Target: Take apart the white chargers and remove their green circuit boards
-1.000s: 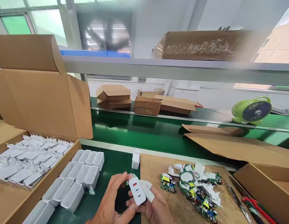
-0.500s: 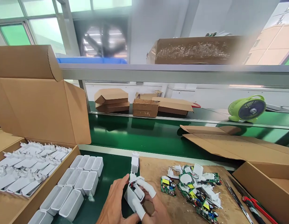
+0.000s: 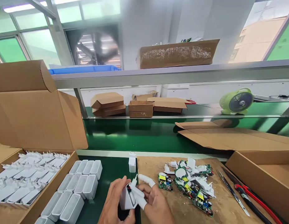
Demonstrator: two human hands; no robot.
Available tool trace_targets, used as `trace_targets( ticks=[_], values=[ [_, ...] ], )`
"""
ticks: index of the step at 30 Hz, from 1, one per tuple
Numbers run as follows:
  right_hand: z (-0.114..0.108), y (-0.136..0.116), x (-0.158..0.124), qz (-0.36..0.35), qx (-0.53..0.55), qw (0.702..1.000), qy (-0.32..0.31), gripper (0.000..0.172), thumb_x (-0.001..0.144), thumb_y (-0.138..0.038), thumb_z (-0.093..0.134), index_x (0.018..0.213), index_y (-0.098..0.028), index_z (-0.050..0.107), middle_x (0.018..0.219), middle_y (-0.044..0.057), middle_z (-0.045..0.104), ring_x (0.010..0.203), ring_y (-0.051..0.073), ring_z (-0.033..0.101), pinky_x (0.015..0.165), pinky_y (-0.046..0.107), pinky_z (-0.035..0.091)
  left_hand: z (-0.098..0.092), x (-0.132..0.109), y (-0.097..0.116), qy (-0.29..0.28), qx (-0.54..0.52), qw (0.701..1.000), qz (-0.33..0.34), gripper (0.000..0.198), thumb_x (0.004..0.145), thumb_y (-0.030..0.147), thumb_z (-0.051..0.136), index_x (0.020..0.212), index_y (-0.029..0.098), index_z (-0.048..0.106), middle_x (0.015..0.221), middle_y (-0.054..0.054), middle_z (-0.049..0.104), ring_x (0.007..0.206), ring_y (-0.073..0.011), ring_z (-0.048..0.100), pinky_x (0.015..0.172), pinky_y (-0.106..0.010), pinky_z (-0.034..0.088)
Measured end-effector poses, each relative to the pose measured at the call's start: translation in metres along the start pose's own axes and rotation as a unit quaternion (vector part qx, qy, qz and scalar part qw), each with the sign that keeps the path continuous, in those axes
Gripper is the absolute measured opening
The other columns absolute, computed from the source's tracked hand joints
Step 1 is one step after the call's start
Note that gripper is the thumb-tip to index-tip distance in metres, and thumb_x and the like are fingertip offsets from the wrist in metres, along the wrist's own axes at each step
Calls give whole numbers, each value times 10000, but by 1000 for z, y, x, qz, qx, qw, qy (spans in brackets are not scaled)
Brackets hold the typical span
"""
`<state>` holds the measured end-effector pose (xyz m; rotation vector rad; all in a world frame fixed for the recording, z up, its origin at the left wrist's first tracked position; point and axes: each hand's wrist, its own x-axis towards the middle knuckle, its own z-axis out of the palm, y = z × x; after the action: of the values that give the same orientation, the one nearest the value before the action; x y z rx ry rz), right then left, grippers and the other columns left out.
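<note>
My left hand (image 3: 114, 199) is closed around a white plastic charger housing (image 3: 126, 199), its thumb along the lower edge. Dark wires or components show inside the housing's opening. Over that opening, tilted, is a white plug cover (image 3: 136, 193) with a prong pointing up. The fingers of my right hand (image 3: 156, 200) pinch this cover; two of them wear white finger sleeves. Just beyond my hands stands another white charger (image 3: 132, 163). Rows of white housings (image 3: 72, 207), open side up, line the bench to the left.
At left, an open carton (image 3: 72, 160) holds many white plug covers (image 3: 30, 174). Circuit boards (image 3: 193, 186) and plug parts are piled on a brown board (image 3: 172, 211). Tweezers (image 3: 235, 196) and red-handled pliers (image 3: 258, 202) lie beside another carton (image 3: 256, 177). A green fan (image 3: 238, 101) stands behind.
My right hand has turned the plug cover, so its prong now points upward and the housing is tipped. My head view has shifted slightly right and rotated.
</note>
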<state>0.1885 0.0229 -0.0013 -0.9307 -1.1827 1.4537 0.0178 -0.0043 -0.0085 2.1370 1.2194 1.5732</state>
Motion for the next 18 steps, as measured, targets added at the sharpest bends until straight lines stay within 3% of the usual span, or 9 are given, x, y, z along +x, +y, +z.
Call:
trace_targets(
  ticks=[4,7,12,18],
  values=[
    [6,-17,0,48,121,991,-30,680,702,-506,969,1243,-244,653,1025,71,778,1013,282,732,927,443,580,-1,-1,3,65,8,998,-10,676,942,125,619,1572,249,403,1352,-161,607,1251,-299,639,1039,-449,589],
    [13,-22,-6,85,177,979,-46,703,599,-395,1038,1193,-244,693,1004,41,783,942,242,732,937,411,579,-4,-5,-3,73,-7,997,-9,741,919,213,747,1569,234,392,1300,-144,623,1182,-286,676,994,-421,617],
    [23,-28,-14,172,210,960,-63,511,745,-515,940,1104,-204,753,946,53,785,741,182,699,913,435,593,-11,-3,-4,61,-70,995,26,795,946,224,757,1610,233,320,1350,-163,642,1155,-261,689,923,-380,642],
    [26,-38,-16,180,201,959,-91,514,811,-547,875,1158,-186,758,974,99,785,905,273,741,923,488,584,-15,6,6,61,-71,994,52,779,991,264,722,1636,251,285,1346,-141,669,1106,-226,670,860,-333,623]
  ],
)
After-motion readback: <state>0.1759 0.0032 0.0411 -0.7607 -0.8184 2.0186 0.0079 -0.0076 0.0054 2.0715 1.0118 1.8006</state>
